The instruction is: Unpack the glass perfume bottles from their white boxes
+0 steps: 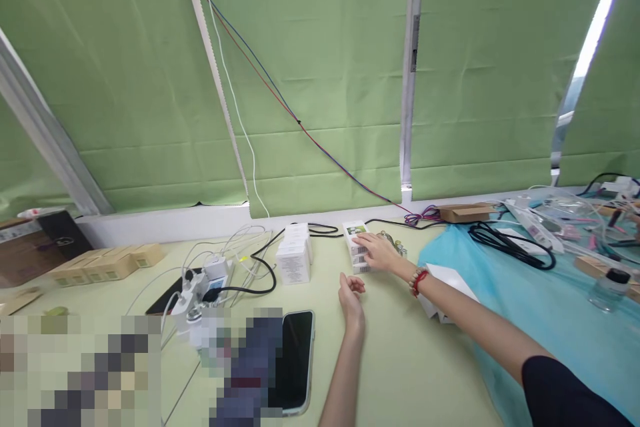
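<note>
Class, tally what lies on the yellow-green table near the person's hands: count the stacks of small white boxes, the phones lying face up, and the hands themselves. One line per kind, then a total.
Stacks of small white boxes: 2 (left stack; right stack, under the right hand)
Phones face up: 1 (black phone)
Hands: 2 (the left hand holds nothing)
Total: 5

We see a phone (296, 359) lying near us, a power strip (200, 288), tan boxes (107, 262) far left, a black cable (510, 243) on blue cloth (560, 307).

Right hand (377, 251) stretched forward, palm down; left hand (351, 293) loosely curled.
</note>
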`<state>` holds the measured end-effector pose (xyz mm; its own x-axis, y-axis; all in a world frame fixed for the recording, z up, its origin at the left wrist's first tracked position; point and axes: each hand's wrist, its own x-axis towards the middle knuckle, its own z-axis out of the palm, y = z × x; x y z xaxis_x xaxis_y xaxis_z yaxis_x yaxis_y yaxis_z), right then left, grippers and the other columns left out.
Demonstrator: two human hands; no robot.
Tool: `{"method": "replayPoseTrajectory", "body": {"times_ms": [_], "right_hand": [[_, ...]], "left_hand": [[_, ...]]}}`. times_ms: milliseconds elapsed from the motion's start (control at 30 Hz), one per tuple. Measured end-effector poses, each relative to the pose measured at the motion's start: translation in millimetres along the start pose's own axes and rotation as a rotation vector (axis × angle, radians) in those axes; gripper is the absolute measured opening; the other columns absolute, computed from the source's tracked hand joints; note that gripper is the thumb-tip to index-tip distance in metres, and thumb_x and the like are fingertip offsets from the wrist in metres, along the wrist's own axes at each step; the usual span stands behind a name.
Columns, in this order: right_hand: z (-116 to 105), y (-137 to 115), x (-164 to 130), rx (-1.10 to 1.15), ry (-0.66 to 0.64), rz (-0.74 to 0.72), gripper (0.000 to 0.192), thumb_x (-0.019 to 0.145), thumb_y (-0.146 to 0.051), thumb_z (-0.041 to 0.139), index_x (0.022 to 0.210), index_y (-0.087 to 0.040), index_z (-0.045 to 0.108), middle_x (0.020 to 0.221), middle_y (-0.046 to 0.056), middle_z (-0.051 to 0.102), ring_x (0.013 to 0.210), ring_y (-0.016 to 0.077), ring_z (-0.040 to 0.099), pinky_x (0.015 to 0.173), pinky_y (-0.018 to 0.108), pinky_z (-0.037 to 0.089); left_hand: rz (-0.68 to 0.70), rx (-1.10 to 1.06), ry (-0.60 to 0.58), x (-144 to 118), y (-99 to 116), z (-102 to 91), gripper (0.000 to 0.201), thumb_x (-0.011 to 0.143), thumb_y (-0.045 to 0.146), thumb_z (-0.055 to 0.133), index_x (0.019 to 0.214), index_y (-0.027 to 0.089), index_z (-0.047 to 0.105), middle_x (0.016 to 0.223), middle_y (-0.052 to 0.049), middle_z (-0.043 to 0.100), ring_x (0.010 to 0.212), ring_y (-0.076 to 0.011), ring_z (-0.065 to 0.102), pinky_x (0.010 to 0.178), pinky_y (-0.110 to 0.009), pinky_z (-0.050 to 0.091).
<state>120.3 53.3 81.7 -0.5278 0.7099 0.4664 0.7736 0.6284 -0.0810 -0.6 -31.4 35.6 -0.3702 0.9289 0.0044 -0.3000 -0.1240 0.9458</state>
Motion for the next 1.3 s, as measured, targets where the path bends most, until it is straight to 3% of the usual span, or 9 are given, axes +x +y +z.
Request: {"method": "replayPoseTrajectory", "body": {"times_ms": [267, 367, 500, 700, 867, 1133, 1300], "right_hand": [[-14.8, -31.1, 20.6, 0.001, 0.033, 0.072, 0.046, 0.080, -0.019, 0.044, 0.125, -0.018, 0.052, 0.133, 0.010, 0.048, 0.122, 0.0204, 0.042, 0.103, 0.035, 0.030], [-15.6, -36.5, 34.0, 0.042, -0.015, 0.212, 0.041, 0.087, -0.030, 0.039, 0.124, -0.018, 0.053, 0.133, 0.012, 0.047, 0.125, 0.0225, 0.037, 0.103, 0.038, 0.029], [-9.2, -29.0, 40.7, 0.124, -0.157, 0.431, 0.052, 0.088, -0.049, 0.036, 0.132, -0.022, 0.045, 0.135, 0.014, 0.041, 0.129, 0.0291, 0.031, 0.098, 0.046, 0.032], [-1.1, -30.0, 38.8, 0.102, -0.167, 0.475, 0.049, 0.085, -0.036, 0.039, 0.133, -0.024, 0.043, 0.131, 0.014, 0.040, 0.128, 0.0299, 0.029, 0.094, 0.046, 0.034], [-0.7, -37.3, 42.1, 0.100, -0.135, 0.560, 0.048, 0.082, -0.039, 0.044, 0.126, -0.021, 0.047, 0.125, 0.015, 0.043, 0.122, 0.0294, 0.034, 0.091, 0.041, 0.036], [-2.1, -40.8, 47.8, 0.093, -0.082, 0.661, 0.076, 0.063, -0.039, 0.067, 0.129, -0.012, 0.039, 0.124, 0.020, 0.039, 0.113, 0.0340, 0.038, 0.081, 0.036, 0.038], [0.2, -38.9, 49.8, 0.075, -0.154, 0.699, 0.095, 0.052, -0.035, 0.075, 0.134, -0.014, 0.032, 0.126, 0.021, 0.035, 0.110, 0.0363, 0.041, 0.078, 0.038, 0.039]], "left_hand": [[0.000, -0.018, 0.051, -2.6, -0.4, 0.7, 0.053, 0.074, 0.060, 0.032, 0.047, 0.018, 0.050, 0.052, -0.003, 0.050, 0.051, -0.0127, 0.045, 0.054, -0.027, 0.029], [-0.023, -0.024, 0.067, -3.1, 0.5, -0.1, 0.052, 0.077, 0.056, 0.031, 0.047, 0.018, 0.050, 0.051, -0.003, 0.050, 0.050, -0.0125, 0.044, 0.053, -0.026, 0.028], [-0.047, -0.031, 0.072, -4.6, 3.0, -1.6, 0.050, 0.081, 0.046, 0.028, 0.048, 0.018, 0.051, 0.051, -0.003, 0.051, 0.050, -0.0123, 0.045, 0.054, -0.026, 0.029], [-0.081, -0.037, 0.056, -5.7, 4.9, -1.3, 0.050, 0.086, 0.036, 0.026, 0.047, 0.017, 0.052, 0.049, -0.004, 0.051, 0.051, -0.0135, 0.046, 0.055, -0.028, 0.028], [-0.112, -0.042, 0.027, -4.0, 3.1, -0.8, 0.048, 0.086, 0.033, 0.028, 0.047, 0.018, 0.052, 0.051, -0.004, 0.053, 0.052, -0.0147, 0.048, 0.056, -0.029, 0.028], [-0.097, -0.051, 0.051, -3.8, 1.9, 1.2, 0.050, 0.080, 0.049, 0.029, 0.048, 0.018, 0.050, 0.051, -0.002, 0.051, 0.051, -0.0129, 0.045, 0.055, -0.026, 0.027], [-0.092, -0.050, 0.051, -3.7, 2.0, 1.1, 0.048, 0.078, 0.050, 0.029, 0.049, 0.019, 0.050, 0.051, -0.002, 0.051, 0.052, -0.0131, 0.046, 0.055, -0.027, 0.027]]}}
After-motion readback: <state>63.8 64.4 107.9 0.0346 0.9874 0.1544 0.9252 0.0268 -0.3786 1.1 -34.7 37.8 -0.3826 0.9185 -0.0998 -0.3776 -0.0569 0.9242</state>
